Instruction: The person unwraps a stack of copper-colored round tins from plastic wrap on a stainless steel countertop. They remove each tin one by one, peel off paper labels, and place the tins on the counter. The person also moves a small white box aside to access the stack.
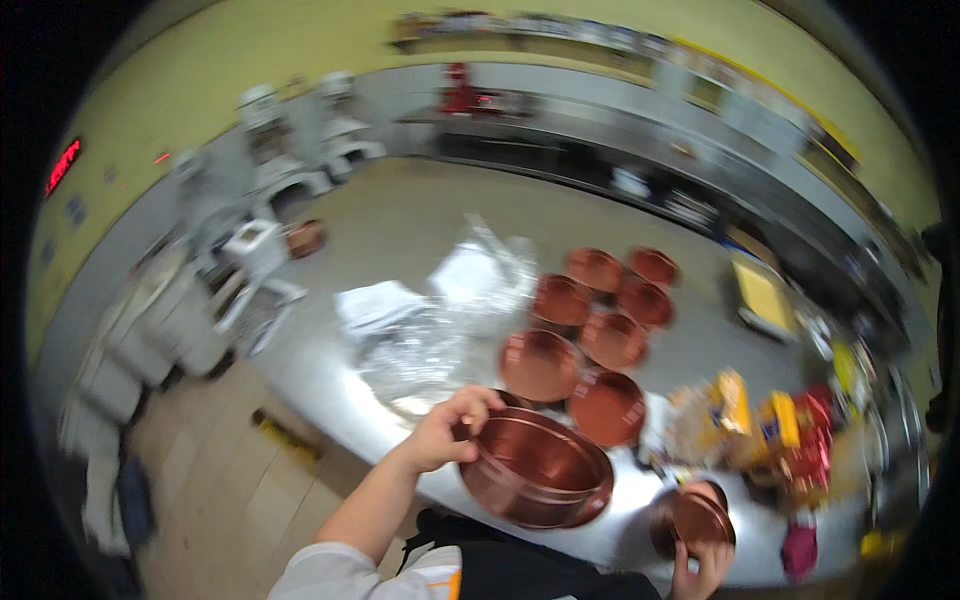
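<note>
My left hand (457, 431) grips the rim of a large round copper-coloured pan (540, 469), tilted near the table's front edge; a second rim shows along it, so pans may be nested. My right hand (701, 562) holds a smaller copper-coloured round piece (703, 517) by its lower edge, at the lower right. Just beyond the large pan, several copper-coloured round pans (538, 365) stand in a close group on the steel table (420, 195). Left of them lie crumpled clear plastic wrap (420, 352) and white paper sheets (381, 304). The picture is blurred.
On the right are yellow and red packages (810, 442), a tray with a yellow slab (761, 294) and a dark pink item (799, 550). Machines (277, 150) and pale bins (180, 322) line the left. A steel counter (570, 127) runs along the back wall.
</note>
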Demonstrator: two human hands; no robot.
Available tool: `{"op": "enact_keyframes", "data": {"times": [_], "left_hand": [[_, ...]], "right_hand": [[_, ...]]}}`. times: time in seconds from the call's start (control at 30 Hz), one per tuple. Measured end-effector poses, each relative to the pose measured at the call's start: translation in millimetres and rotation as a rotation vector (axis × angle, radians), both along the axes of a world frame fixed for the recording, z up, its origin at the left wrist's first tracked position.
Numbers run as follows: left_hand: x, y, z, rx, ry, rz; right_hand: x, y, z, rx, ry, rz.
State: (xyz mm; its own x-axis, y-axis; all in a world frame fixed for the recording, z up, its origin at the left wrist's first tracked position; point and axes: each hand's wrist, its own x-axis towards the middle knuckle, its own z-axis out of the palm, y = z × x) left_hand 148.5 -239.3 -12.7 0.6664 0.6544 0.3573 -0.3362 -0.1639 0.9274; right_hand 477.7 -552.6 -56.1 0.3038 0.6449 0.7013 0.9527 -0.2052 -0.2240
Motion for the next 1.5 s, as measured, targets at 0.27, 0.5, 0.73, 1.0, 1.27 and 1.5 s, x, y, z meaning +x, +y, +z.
{"op": "enact_keyframes", "data": {"times": [0.27,0.5,0.73,1.0,1.27,1.5], "left_hand": [[-95,37,24,-0.251,-0.028,0.608],[-163,124,12,-0.348,-0.079,1.016],[-243,286,-36,-0.451,0.070,0.874],[-220,495,-81,0.301,0.421,1.097],[-184,649,-112,0.727,0.665,1.025],[-142,739,-129,0.560,0.641,1.015]], "right_hand": [[-5,32,-6,0.027,-0.097,-0.191],[-86,135,9,-0.245,0.361,0.063],[-206,280,12,-0.290,0.471,0.104],[-271,377,68,-0.321,0.321,0.096],[-244,455,78,-0.183,0.394,-0.048],[-88,568,44,-0.288,0.304,-0.349]]}}
